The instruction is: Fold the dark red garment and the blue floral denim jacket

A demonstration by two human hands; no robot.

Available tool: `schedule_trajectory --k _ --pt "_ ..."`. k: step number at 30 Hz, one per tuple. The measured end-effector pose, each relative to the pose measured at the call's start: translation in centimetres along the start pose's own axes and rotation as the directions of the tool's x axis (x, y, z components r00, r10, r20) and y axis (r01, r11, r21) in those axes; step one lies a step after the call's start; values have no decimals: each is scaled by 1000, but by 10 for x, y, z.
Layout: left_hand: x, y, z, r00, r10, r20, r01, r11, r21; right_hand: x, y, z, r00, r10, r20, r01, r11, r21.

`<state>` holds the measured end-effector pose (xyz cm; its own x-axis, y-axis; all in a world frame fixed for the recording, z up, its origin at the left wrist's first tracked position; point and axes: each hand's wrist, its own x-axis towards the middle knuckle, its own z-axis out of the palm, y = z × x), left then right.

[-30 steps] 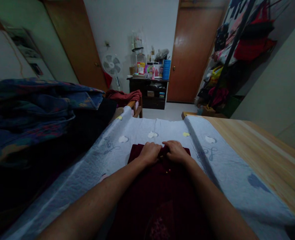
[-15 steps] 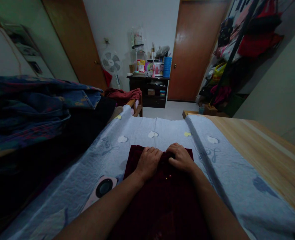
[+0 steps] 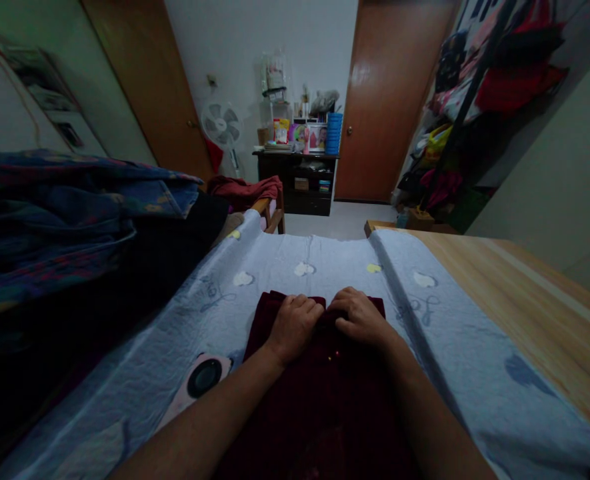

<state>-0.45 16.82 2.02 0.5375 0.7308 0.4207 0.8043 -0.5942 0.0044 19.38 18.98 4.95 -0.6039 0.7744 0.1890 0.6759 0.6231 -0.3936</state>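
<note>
A dark red garment [image 3: 325, 400] lies flat and folded on the pale blue sheet [image 3: 335, 253], with small shiny spots near its middle. My left hand [image 3: 295, 328] has its fingers curled over the far edge of the cloth, left of centre. Close beside it, my right hand [image 3: 359, 317] grips the same edge, its thumb and fingers pinching the fabric. The undersides of the fingers are hidden. Left of my left forearm, a pink case with a black round ring [image 3: 205, 378] rests on the sheet, partly covered by the arm.
A pile of blue patterned clothes [image 3: 65, 227] and dark cloth fills the left side. Bare wooden board [image 3: 525, 273] runs along the right. Further off stand a fan [image 3: 222, 125], a dark cabinet [image 3: 295, 203] and a rack of hanging bags [image 3: 505, 80].
Both hands stay on the garment's far edge. The fabric between them has shifted slightly, and the view has moved a little.
</note>
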Motion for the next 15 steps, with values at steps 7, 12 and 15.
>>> schedule_trajectory --k 7,12,15 --pt "-6 -1 5 987 80 -139 -73 996 55 -2 2 -1 1000 0 -23 1 999 35" --pt "-8 -2 4 988 106 -112 -97 992 82 -3 -2 -3 997 4 -78 -1 999 33" --pt "-8 -1 2 994 89 -64 -84 993 82 -3 -3 -4 997 -10 -73 11 1000 18"
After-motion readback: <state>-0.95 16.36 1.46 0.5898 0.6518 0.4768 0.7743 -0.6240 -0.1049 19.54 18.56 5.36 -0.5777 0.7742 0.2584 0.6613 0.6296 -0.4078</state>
